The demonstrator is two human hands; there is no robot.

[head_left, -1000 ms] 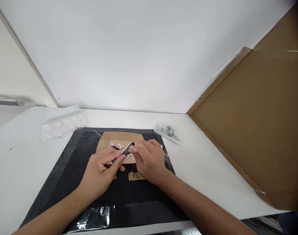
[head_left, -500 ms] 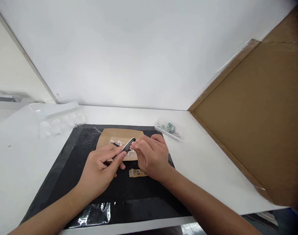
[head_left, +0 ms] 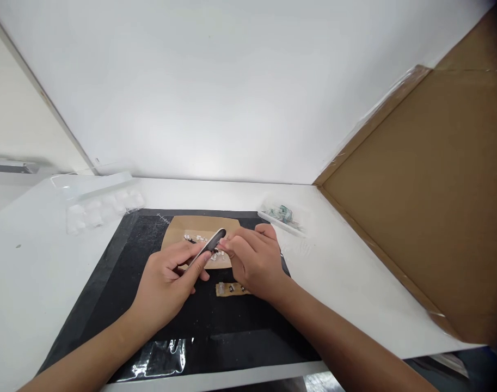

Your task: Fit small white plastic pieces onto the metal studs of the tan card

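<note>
My left hand (head_left: 166, 277) grips a slim dark piece with a rounded end and a pale edge (head_left: 215, 239) between thumb and fingers. It is tilted up to the right. My right hand (head_left: 254, 258) is closed, its thumb and forefinger pinched together right against the dark piece's face. What sits in that pinch, if anything, is too small and hidden to make out. Behind the hands lies a tan tray (head_left: 203, 222) holding several small white bits (head_left: 200, 238). Below the right hand is a small tan strip (head_left: 226, 289) with shiny metal bits, partly covered by that hand.
A black mat (head_left: 232, 332) lies on the white table (head_left: 366, 277). Clear plastic packaging with white pieces (head_left: 103, 209) stands at the back left. A shallow white tray with greenish contents (head_left: 283, 215) is at the back right. A cardboard panel (head_left: 415, 190) rises on the right.
Both hands keep almost the same pose around the dark piece. Slightly more of the small tan strip shows beside the right hand.
</note>
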